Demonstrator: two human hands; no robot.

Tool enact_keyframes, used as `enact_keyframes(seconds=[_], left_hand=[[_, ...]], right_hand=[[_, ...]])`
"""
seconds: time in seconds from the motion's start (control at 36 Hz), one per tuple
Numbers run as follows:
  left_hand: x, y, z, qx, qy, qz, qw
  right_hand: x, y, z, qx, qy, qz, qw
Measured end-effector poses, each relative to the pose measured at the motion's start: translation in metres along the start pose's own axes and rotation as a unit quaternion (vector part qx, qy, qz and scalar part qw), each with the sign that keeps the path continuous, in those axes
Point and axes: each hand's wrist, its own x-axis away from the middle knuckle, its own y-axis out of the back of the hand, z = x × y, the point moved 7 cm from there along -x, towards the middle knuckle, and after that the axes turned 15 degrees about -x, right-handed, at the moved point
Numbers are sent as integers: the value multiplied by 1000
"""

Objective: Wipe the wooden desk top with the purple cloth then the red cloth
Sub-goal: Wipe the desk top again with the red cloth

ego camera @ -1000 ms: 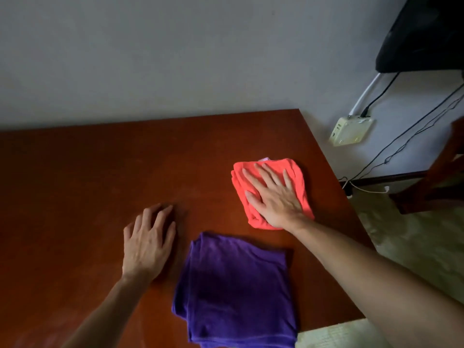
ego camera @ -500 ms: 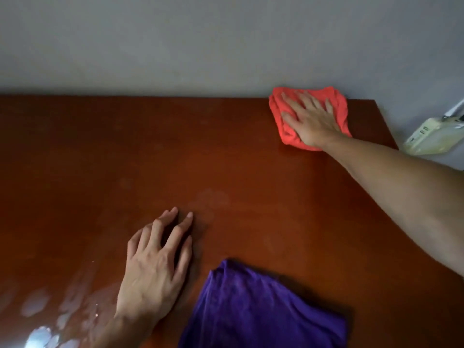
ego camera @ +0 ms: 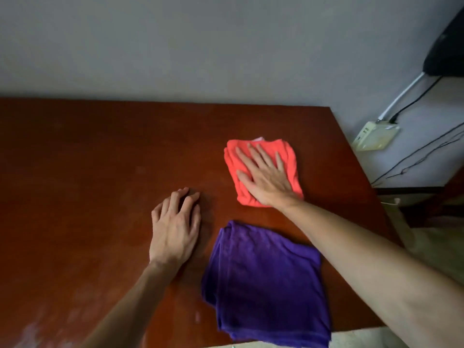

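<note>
The wooden desk top (ego camera: pixel 88 172) is reddish brown and fills most of the view. My right hand (ego camera: pixel 263 177) lies flat, fingers spread, pressing on the folded red cloth (ego camera: pixel 288 156) toward the desk's right side. The purple cloth (ego camera: pixel 266 285) lies folded and untouched near the front edge, just below the red one. My left hand (ego camera: pixel 175 227) rests palm down on bare wood to the left of the purple cloth, fingers slightly curled, holding nothing.
A grey wall runs along the desk's far edge. Past the right edge, a white power strip (ego camera: pixel 374 136) with cables lies on the floor, beside dark wooden furniture (ego camera: pixel 431 204). A black object (ego camera: pixel 447 54) sits at top right.
My right hand has slid the red cloth back from the far edge by the wall toward the middle right of the desk. My left hand has stayed planted; the purple cloth has not moved.
</note>
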Motion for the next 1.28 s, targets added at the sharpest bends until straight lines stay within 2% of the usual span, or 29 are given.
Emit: enact_keyframes(seconds=[0.06, 0.14, 0.39, 0.58, 0.72, 0.86, 1.14, 1.28], left_hand=[[3, 6, 5, 29, 13, -16, 999], [4, 16, 19, -2, 12, -24, 1000], [-27, 7, 97, -69, 15, 30, 997], [-27, 6, 96, -65, 4, 30, 997], [-27, 6, 102, -75, 19, 46, 996], [-27, 7, 95, -85, 12, 42, 995], [-25, 8, 96, -83, 4, 26, 996], [-25, 9, 95, -71, -4, 17, 997]], right_hand=[[23, -6, 12, 3, -5, 2, 1000], [45, -13, 20, 13, -14, -3, 1000], [34, -14, 17, 22, -5, -14, 1000], [-64, -8, 5, -24, 5, 0, 1000], [-158, -16, -7, -33, 0, 4, 999], [-209, -4, -10, -22, 8, 0, 1000], [-198, -11, 6, -22, -34, -4, 999], [-157, -21, 43, -12, -5, -11, 1000]])
